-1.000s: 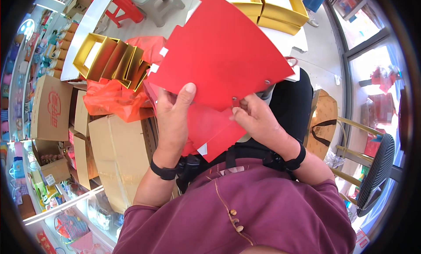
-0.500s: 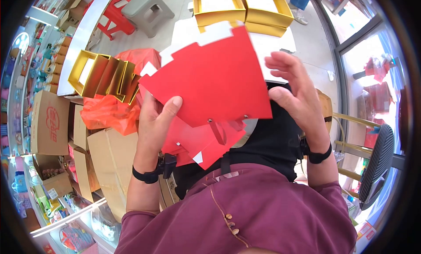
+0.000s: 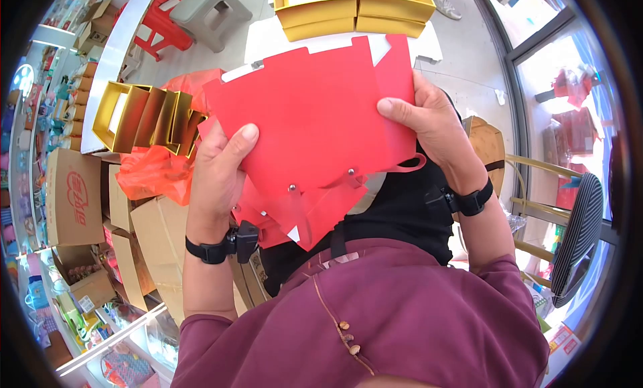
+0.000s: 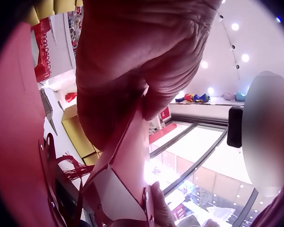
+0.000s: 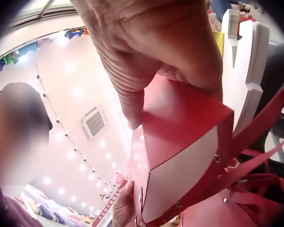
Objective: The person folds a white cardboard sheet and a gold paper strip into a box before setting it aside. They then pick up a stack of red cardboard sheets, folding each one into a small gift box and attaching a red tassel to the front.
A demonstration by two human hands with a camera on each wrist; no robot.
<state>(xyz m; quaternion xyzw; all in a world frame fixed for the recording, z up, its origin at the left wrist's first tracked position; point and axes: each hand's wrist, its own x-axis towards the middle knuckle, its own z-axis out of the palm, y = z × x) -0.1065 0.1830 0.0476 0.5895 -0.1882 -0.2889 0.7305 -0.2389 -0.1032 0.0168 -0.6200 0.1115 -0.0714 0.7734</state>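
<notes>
Between both hands is a red folding gift bag [image 3: 315,113] with metal rivets, a strap handle and notched flaps at its far edge. My left hand [image 3: 218,157] grips its left side, thumb on the near face and fingers behind. On the other side my right hand [image 3: 435,123] pinches the right edge, thumb also on the face. In the right wrist view the bag [image 5: 180,127] has its side panel spread, with a pale inner face showing. More flat red bags [image 3: 271,230] lie beneath it over the lap.
Gold boxes [image 3: 395,9] stand on a white table [image 3: 261,43] ahead. At the left, more gold boxes [image 3: 137,120] lean together by an orange plastic bag [image 3: 151,177]. Cardboard boxes [image 3: 75,197] line the left side; a striped-seat chair [image 3: 579,234] is at the right.
My right hand left the rivets near the handle, swung out to the right and took hold of the bag's right edge. The bag turned squarer and moved left; my left hand kept its grip.
</notes>
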